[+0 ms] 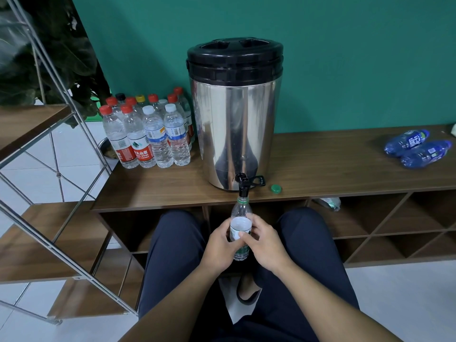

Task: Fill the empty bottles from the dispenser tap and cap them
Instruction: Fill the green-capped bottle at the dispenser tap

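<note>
The dispenser (235, 114) stands on the surface (158, 183), near its front edge, with the tap (242, 186) jutting out over that edge. Left of the dispenser, a cluster of capped bottles (148, 132) stands upright. Just right of the tap lies a loose cap (275, 188). Well apart, at the far right, two bottles (417, 149) lie on their sides. Below the tap, an open bottle (240, 228) sits between the left hand (219, 245) and right hand (261, 243), its mouth right under the spout. Open compartments (370, 223) sit under the surface.
</note>
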`<state>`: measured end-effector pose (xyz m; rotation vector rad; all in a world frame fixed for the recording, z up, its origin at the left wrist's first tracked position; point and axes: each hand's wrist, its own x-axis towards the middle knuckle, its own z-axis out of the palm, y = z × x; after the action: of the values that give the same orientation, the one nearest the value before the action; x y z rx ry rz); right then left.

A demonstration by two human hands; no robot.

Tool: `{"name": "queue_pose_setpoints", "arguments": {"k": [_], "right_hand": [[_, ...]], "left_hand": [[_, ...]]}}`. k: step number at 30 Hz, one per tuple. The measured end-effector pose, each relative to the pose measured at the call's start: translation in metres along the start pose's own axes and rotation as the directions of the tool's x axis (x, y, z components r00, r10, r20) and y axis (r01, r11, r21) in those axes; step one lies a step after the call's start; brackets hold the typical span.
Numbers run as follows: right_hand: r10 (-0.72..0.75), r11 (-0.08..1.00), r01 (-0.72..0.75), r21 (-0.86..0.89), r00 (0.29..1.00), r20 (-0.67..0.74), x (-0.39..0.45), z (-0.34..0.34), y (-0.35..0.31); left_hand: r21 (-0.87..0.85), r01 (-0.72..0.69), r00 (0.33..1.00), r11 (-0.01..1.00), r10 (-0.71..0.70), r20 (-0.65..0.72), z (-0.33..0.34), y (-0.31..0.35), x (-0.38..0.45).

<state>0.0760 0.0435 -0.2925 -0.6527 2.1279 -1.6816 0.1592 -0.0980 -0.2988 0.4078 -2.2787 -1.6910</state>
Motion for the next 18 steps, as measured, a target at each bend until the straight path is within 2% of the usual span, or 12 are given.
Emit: {"name": "queue_pose_setpoints", "arguments": {"k": [18], "right_hand": [[0.014, 1.000, -0.013, -0.010, 1.000, 0.005, 0.0010, -0.0011, 0.0035]], "left_hand": [[-0.001, 0.015, 1.000, 1.000, -0.015, 0.001, 0.0002, -0.0018, 0.0014]]}}
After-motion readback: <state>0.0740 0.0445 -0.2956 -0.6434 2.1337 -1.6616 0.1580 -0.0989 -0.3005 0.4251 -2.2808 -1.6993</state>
